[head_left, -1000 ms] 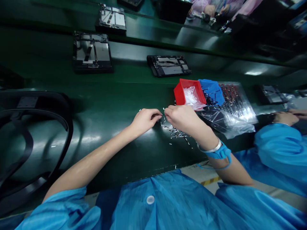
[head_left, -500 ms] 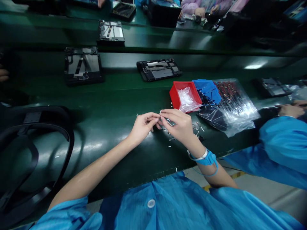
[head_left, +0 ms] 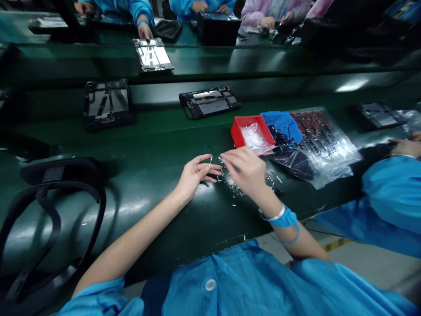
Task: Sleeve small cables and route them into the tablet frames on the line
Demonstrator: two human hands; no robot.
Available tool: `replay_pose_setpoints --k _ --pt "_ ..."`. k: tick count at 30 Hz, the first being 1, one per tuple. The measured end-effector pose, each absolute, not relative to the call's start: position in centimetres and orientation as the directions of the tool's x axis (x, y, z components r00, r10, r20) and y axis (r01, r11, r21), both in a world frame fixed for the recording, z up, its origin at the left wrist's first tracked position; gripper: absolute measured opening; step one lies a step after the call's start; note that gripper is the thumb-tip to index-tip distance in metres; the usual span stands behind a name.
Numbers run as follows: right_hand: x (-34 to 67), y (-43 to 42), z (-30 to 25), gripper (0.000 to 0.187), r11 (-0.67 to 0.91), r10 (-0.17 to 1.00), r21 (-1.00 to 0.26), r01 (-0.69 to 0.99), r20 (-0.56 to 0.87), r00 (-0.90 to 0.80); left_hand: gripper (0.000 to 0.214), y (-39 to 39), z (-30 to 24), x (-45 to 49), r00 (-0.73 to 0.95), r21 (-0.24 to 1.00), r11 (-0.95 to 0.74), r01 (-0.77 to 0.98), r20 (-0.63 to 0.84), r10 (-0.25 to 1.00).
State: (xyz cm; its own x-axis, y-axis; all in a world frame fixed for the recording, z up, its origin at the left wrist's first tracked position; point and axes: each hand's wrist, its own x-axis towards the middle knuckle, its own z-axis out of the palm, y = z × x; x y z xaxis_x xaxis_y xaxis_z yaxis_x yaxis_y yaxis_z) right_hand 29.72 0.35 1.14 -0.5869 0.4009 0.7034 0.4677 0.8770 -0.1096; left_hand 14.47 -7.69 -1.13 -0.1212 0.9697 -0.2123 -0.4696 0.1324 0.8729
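Note:
My left hand point(head_left: 194, 175) pinches a small thin strip point(head_left: 211, 160), pale with a dark end, between thumb and forefinger; its other fingers are spread. A short gap to the right, my right hand point(head_left: 245, 169) has its fingertips drawn together. Whatever may be between them is too small to make out. A blue strap circles the right wrist. Below and around the right hand, small white and metallic pieces point(head_left: 235, 189) lie scattered on the green table point(head_left: 158, 228). Just beyond it stands a red bin point(head_left: 236, 131) with clear plastic and small pale pieces inside.
A blue bin point(head_left: 278, 117) holds dark strips, beside clear bags point(head_left: 335, 140) of parts. Opened tablet-like devices point(head_left: 210, 101) rest further back. At left lies a black band-shaped frame point(head_left: 98, 206). Co-workers sit opposite, and a blue sleeve point(head_left: 391, 193) is close on the right.
My hands have parted, the left keeping the small strip. Across the table, a co-worker's hand has come onto a device at the back. The view has shifted slightly.

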Motion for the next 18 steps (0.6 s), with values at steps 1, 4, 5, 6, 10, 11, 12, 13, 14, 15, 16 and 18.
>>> replay_pose_setpoints --k 1,4,5,6,10,11,12,13,14,15,16,18 --pt "29.2 -0.5 1.1 0.017 0.904 0.364 -0.102 0.416 0.692 -0.623 0.043 -7.7 -1.1 14.6 -0.12 0.874 0.128 -0.469 -0.207 0.971" --pt "28.6 -1.8 0.9 0.018 0.924 0.343 -0.107 0.366 0.651 -0.677 0.046 -7.8 -1.1 14.8 -0.117 0.9 0.111 -0.422 -0.176 0.978" --pt "28.6 -1.9 0.9 0.018 0.924 0.349 -0.111 0.366 0.635 -0.689 0.047 -7.9 -1.1 14.8 -0.112 0.915 0.108 -0.388 -0.164 0.98" --pt "28.6 -1.9 0.9 0.019 0.922 0.355 -0.109 0.371 0.617 -0.702 0.049 -8.0 -1.2 14.9 -0.108 0.932 0.108 -0.345 -0.154 0.982" --pt "28.7 -2.5 0.8 0.024 0.904 0.373 -0.018 0.426 0.519 -0.769 0.056 -8.3 -1.8 15.0 -0.093 0.98 0.121 -0.156 -0.136 0.986" --pt "28.7 -2.6 0.8 0.025 0.898 0.38 0.003 0.439 0.495 -0.781 0.057 -8.3 -1.9 15.1 -0.083 0.984 0.124 -0.126 -0.135 0.987" --pt "28.7 -2.5 0.8 0.025 0.894 0.387 0.017 0.449 0.478 -0.789 0.059 -8.3 -2.0 15.1 -0.068 0.984 0.133 -0.118 -0.142 0.988" --pt "28.8 -2.3 0.8 0.025 0.888 0.396 0.023 0.458 0.469 -0.79 0.06 -8.3 -2.0 15.1 -0.049 0.98 0.152 -0.132 -0.159 0.986" --pt "29.1 -1.8 0.9 0.024 0.876 0.415 0.022 0.481 0.474 -0.777 0.062 -8.3 -2.0 15.0 -0.029 0.97 0.178 -0.168 -0.186 0.982" --pt "29.5 -1.2 1.0 0.023 0.851 0.449 0.019 0.525 0.495 -0.744 0.064 -8.2 -1.9 15.0 -0.011 0.953 0.209 -0.219 -0.217 0.976" --pt "30.0 -0.5 1.1 0.022 0.806 0.494 0.016 0.592 0.533 -0.687 0.066 -8.1 -1.8 14.9 0.004 0.931 0.236 -0.277 -0.245 0.97" --pt "31.0 0.9 1.5 0.019 0.685 0.562 0.004 0.728 0.634 -0.532 0.07 -8.0 -1.6 14.8 0.018 0.888 0.261 -0.38 -0.275 0.961"
